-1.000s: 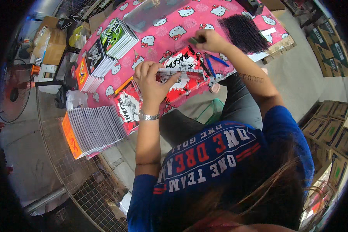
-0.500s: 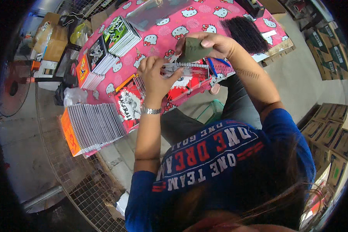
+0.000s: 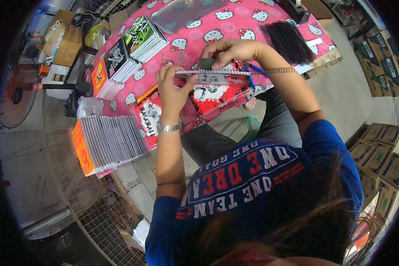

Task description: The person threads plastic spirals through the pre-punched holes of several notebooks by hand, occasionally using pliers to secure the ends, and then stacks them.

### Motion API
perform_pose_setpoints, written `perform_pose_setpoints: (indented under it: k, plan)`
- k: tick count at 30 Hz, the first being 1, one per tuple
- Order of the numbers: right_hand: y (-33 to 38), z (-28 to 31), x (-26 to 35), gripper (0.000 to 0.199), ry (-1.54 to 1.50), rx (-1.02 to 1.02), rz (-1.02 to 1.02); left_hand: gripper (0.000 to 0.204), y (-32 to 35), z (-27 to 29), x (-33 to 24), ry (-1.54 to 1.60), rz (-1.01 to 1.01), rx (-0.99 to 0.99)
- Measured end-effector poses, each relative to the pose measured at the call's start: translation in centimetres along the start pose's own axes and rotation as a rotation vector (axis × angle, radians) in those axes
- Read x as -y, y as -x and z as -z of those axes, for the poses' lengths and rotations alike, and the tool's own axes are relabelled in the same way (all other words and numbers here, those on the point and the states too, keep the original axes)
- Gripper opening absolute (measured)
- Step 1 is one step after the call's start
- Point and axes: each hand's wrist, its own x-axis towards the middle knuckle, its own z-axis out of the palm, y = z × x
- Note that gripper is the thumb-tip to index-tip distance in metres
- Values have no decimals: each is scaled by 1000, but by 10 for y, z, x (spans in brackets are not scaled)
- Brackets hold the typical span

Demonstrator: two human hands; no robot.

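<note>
A red notebook (image 3: pixel 224 99) with a white patch on its cover is tilted up in front of me, its punched edge uppermost. My left hand (image 3: pixel 170 91) grips its left end, thumb on the near side. Through the holes along that edge runs a spiral wire coil (image 3: pixel 275 70), whose free end sticks out to the right, in front of my right forearm. My right hand (image 3: pixel 232 51) pinches a dark green pad (image 3: pixel 205 63), cloth or rubber, against the bound edge. Below my left hand lies another red notebook (image 3: pixel 150 117). Blue-handled pliers or scissors (image 3: pixel 251 81) are partly hidden behind the coil.
On the pink patterned table (image 3: pixel 195 48), spiral notebooks stand stacked at left (image 3: pixel 115 142) and farther back (image 3: pixel 144 40). Loose black coils (image 3: pixel 288 42) lie at right near a tape dispenser (image 3: pixel 297 11). Clear plastic sheeting (image 3: pixel 186 15) lies at the back. Cartons (image 3: pixel 381 150) are piled at right.
My right hand has moved down and left, bringing the green pad onto the notebook's edge. The coil now extends well beyond the notebook's right end. My left hand keeps its grip.
</note>
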Motion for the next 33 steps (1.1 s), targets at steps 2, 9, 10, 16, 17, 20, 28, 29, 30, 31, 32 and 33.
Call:
perform_pose_setpoints:
  k: [2,9,10,16,17,20,28,29,30,31,32,33]
  plan:
    - [1,-8,-6,58,-611,48,302,35,0,-1,-1,40,53,18]
    - [-2,-5,1,58,-260,-12,109,33,-2,-7,0,228,121,65]
    - [0,-7,1,60,-372,-34,148,33,0,-8,0,230,125,66]
    - [-10,3,-10,60,-605,198,271,33,-1,-10,5,214,71,123]
    - [-15,9,-12,59,-303,136,123,33,-4,-10,2,242,64,122]
    - [-16,6,-13,51,-409,17,168,31,-8,-10,9,307,44,141]
    - [-29,7,-6,58,-646,206,271,30,-6,-15,22,509,160,203]
    - [-36,12,-5,58,-304,180,122,30,-5,-16,26,507,156,204]
    - [-40,16,-5,59,37,148,-27,36,-2,-18,29,618,206,192]
    - [-36,11,-10,51,-346,35,50,42,-1,-19,32,729,256,181]
    - [-35,8,-8,51,-347,37,46,42,-2,-18,30,730,260,179]
    - [-35,8,-5,50,-381,94,105,48,-4,-19,27,709,208,156]
